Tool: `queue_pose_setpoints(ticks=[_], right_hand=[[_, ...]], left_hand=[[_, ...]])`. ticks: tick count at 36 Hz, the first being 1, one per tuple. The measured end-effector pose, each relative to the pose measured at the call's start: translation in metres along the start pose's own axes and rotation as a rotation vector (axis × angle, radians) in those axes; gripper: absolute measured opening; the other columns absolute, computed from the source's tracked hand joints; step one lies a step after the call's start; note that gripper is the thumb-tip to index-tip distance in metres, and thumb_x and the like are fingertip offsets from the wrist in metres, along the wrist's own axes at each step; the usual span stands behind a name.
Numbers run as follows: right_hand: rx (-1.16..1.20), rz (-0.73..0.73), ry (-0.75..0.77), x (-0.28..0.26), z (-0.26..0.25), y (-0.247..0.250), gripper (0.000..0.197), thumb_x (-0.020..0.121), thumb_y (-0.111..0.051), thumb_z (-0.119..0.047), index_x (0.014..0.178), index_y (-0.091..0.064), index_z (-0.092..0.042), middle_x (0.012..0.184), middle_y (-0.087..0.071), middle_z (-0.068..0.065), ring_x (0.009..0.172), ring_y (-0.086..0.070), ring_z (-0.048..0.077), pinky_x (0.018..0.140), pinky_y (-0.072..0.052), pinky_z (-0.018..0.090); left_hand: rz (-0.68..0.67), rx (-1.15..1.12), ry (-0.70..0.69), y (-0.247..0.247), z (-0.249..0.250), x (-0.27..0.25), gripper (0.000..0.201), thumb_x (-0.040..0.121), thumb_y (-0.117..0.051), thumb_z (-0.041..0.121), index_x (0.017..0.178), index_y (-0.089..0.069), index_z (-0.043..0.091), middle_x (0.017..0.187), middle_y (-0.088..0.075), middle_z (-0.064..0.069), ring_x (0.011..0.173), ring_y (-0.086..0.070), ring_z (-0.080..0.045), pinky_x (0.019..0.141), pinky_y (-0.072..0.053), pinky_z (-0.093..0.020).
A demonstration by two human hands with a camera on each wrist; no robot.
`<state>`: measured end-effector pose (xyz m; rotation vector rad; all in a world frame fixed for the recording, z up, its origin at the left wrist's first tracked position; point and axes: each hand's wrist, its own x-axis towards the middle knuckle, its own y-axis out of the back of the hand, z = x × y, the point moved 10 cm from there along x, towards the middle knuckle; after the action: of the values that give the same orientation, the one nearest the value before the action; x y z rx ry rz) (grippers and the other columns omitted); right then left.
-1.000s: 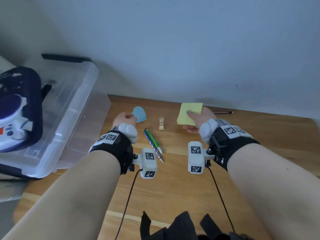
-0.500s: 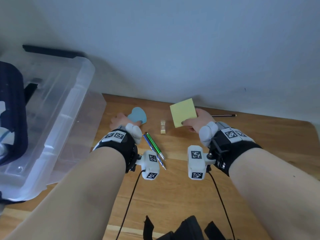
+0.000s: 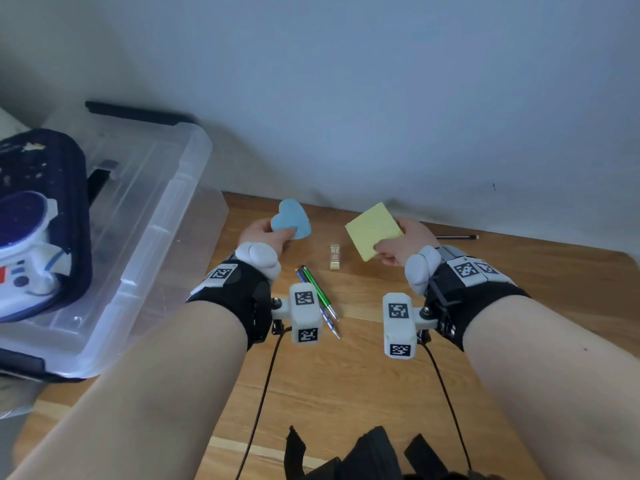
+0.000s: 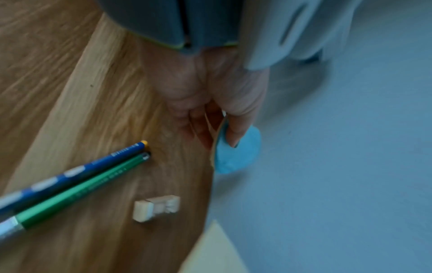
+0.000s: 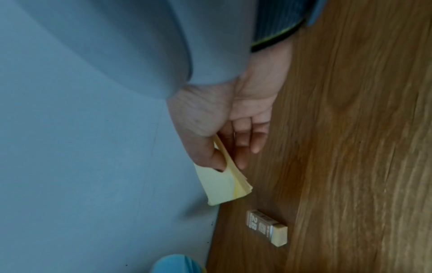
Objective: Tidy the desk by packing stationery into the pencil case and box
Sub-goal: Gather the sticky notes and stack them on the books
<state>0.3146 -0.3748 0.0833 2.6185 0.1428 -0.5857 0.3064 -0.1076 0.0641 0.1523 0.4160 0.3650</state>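
While pinching blue heart pad [image 3: 291,220] in left hand [image 3: 263,237] & yellow pad [image 3: 372,230] in right hand [image 3: 403,242] off desk's [image 3: 346,375] far edge: best kept flat, carried to box [image 3: 145,216] w/o fanning sheets.

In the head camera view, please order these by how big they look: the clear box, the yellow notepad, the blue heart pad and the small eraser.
1. clear box, by far the largest
2. yellow notepad
3. blue heart pad, a little smaller than the notepad
4. eraser, the smallest
The box lies nearer the camera, which adds to its size.

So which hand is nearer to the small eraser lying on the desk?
Right, narrowly. The right hand holds the yellow sticky notes just right of the eraser; the left hand, holding the blue heart pad, is further left.
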Motion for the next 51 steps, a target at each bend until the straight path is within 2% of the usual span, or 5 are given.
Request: queue_pose_setpoints(ticks=[8, 14, 23, 29, 51], right_hand=[[-0.006, 0.094, 0.054, 0.001, -0.007, 0.009, 0.058, 0.083, -0.056, -0.005, 0.135, -0.042, -0.027, 0.083, -0.052, 0.003, 0.063, -0.057, 0.022, 0.058, -0.056, 0.028], [0.042, -0.004, -0.029, -0.003, -0.003, -0.002, 0.007, 0.081, -0.064, -0.013, 0.078, -0.071, -0.012, 0.065, -0.053, 0.004, 0.058, -0.05, 0.019, 0.059, -0.047, 0.025], [-0.02, -0.139, 0.02, -0.005, -0.015, -0.016, 0.077, 0.054, -0.055, -0.087, 0.074, -0.077, -0.017, 0.08, -0.071, 0.017, 0.069, -0.058, 0.025, 0.077, -0.053, 0.041], [-0.08, -0.136, 0.171, -0.015, -0.037, -0.021, 0.024, 0.081, -0.065, -0.05, 0.077, -0.07, -0.027, 0.062, -0.055, -0.002, 0.055, -0.047, 0.013, 0.057, -0.04, 0.025], [-0.347, -0.181, 0.447, -0.031, -0.068, -0.017, 0.035, 0.09, -0.059, -0.035, 0.098, -0.066, -0.002, 0.073, -0.053, 0.004, 0.06, -0.042, 0.014, 0.06, -0.034, 0.026]], left_hand=[[-0.318, -0.475, 0.14, -0.039, 0.008, -0.027, 0.016, 0.094, -0.053, 0.001, 0.107, -0.054, 0.01, 0.099, -0.064, -0.017, 0.076, -0.07, -0.03, 0.066, -0.059, -0.041], [-0.49, -0.284, 0.107, -0.057, 0.004, -0.047, 0.028, 0.091, -0.055, 0.0, 0.119, -0.054, 0.003, 0.089, -0.066, -0.018, 0.056, -0.069, -0.02, 0.054, -0.059, -0.03], [-0.528, -0.198, -0.022, -0.074, 0.034, -0.056, 0.016, 0.088, -0.062, 0.006, 0.103, -0.065, 0.01, 0.087, -0.072, -0.014, 0.065, -0.069, -0.02, 0.059, -0.058, -0.028], [-0.49, -0.123, -0.118, -0.074, 0.053, -0.055, 0.022, 0.083, -0.071, 0.014, 0.104, -0.068, 0.009, 0.09, -0.074, -0.014, 0.073, -0.072, -0.021, 0.06, -0.056, -0.025], [-0.578, -0.217, -0.034, -0.076, 0.064, -0.07, 0.014, 0.083, -0.069, 0.005, 0.097, -0.066, 0.006, 0.086, -0.072, -0.011, 0.068, -0.07, -0.019, 0.063, -0.058, -0.026]])
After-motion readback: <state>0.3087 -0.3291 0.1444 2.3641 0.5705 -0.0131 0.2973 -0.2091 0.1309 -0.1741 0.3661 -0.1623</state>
